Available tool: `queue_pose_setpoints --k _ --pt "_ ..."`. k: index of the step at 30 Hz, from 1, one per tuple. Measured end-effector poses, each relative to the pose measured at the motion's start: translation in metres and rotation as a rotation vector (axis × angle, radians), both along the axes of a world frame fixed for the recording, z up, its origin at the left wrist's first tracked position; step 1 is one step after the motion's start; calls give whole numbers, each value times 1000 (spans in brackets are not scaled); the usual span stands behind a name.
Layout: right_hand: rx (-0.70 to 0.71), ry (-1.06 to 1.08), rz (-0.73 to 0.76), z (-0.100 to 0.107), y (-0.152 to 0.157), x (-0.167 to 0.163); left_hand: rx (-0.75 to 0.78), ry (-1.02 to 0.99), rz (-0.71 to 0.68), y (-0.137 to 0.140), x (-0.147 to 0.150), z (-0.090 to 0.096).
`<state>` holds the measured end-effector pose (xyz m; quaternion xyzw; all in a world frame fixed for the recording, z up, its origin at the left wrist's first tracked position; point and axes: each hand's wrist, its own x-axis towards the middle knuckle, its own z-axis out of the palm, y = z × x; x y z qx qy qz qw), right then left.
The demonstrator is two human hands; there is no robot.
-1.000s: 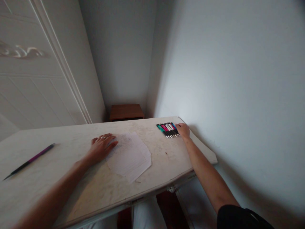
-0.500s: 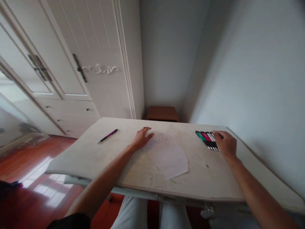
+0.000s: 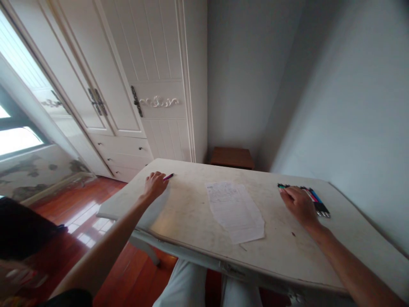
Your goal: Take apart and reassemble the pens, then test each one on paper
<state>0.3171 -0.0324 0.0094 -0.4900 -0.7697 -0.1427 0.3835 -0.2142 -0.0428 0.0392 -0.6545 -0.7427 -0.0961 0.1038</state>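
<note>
On the left of the table, my left hand (image 3: 155, 186) is at a purple and black pen (image 3: 168, 177). Its fingers are closed over the pen's near part, and the far end sticks out. My right hand (image 3: 298, 204) lies over the left side of a row of pens (image 3: 316, 200). The fingers are bent down around the pens there, with a bit of green by the thumb. Blue, pink and white barrels show to the right of the hand. Between my hands lies a worn sheet of paper (image 3: 236, 213) with printing or drawing on it.
The white table (image 3: 185, 217) has a stained top. A small dark scrap (image 3: 293, 233) lies near my right wrist. Behind are a brown cabinet (image 3: 232, 157) and a white wardrobe (image 3: 159, 72). A grey wall (image 3: 361, 98) runs along the right.
My left hand has moved left from beside the paper onto the purple pen. My right hand has shifted from the right end of the pen row to its left side. The view has turned left.
</note>
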Motion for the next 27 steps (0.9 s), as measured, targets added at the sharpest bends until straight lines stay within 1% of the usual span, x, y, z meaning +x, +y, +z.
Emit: queue_pose_setpoints --k 2,4,5,7,9,11,14,16,17,20,23,25,27 --pt "-12 -3 62 2 -4 -8 -70 10 14 -3 -14 1" --pt "-67 5 140 3 -8 -16 -90 -11 -9 -2 -22 -1" --pt "-122 6 186 2 -11 -20 -86 -31 -28 -1 -24 -2" --pt "-280 -14 276 -1 -16 -29 -42 -102 -56 4 -27 -6" --pt "-434 -47 347 -4 -20 -38 35 -254 -71 8 -25 -9" --pt "-520 -59 379 -7 -25 -46 103 -520 -68 12 -17 -10" --pt "-558 -76 415 -7 -31 -60 85 -1064 -82 11 6 -4" --pt "-569 -93 469 -5 -36 -69 17 -1360 -169 8 27 3" --pt "-577 -94 495 -4 -38 -73 -10 -1471 -206 6 38 6" --pt "-621 -56 556 1 -45 -85 -87 -1690 -265 5 71 15" --pt "-718 76 606 6 -48 -91 -178 -1843 -301 9 102 19" --pt "-780 190 600 10 -47 -95 -231 -1918 -330 13 121 19" --pt "-807 289 581 14 -42 -99 -276 -1966 -370 16 139 18"
